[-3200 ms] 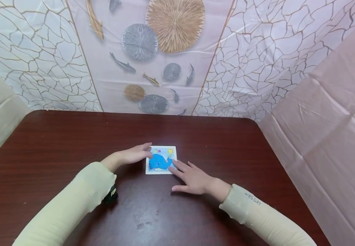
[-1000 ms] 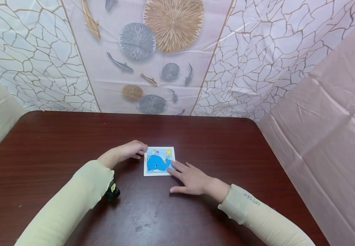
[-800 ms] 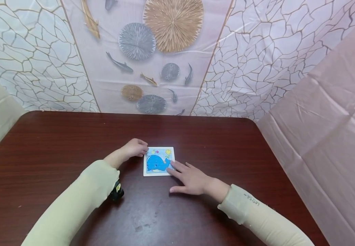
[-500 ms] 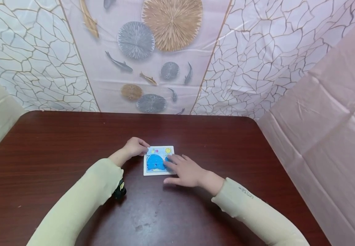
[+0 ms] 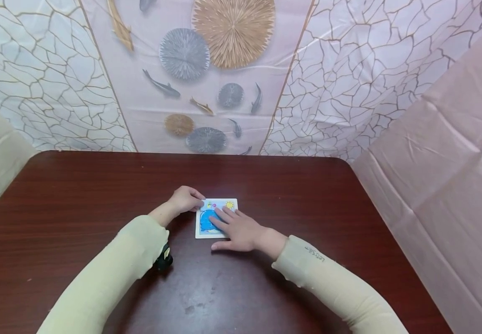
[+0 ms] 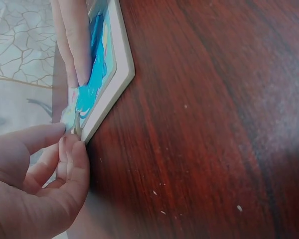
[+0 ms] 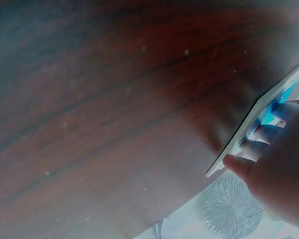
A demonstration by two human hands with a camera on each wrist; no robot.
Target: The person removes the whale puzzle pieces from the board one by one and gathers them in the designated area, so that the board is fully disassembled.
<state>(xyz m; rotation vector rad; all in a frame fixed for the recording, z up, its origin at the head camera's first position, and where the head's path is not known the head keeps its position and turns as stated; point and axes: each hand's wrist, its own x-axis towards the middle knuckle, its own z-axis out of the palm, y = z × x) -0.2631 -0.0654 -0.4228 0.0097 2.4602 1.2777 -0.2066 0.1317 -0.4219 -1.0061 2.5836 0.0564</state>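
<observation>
A small square jigsaw puzzle [image 5: 207, 221] with a white frame and a blue whale picture lies flat on the table. My left hand [image 5: 184, 200] is at its far left corner. In the left wrist view, the thumb and forefinger of that hand pinch a pale corner puzzle piece [image 6: 70, 117], which looks tilted up from the frame. My right hand [image 5: 241, 232] lies with straight, spread fingers across the right part of the picture, covering the whale's tail. In the right wrist view its fingers [image 7: 269, 133] rest on the picture.
The dark red-brown wooden table [image 5: 99, 185] spreads around the puzzle. A patterned curtain [image 5: 207, 106] hangs behind its far edge, and a plain pinkish cloth [image 5: 441, 185] on the right. A black wrist camera [image 5: 164, 260] sits under the left sleeve.
My left hand has moved from over the picture to the far left corner and now pinches there. My right hand has slid leftward, further over the puzzle.
</observation>
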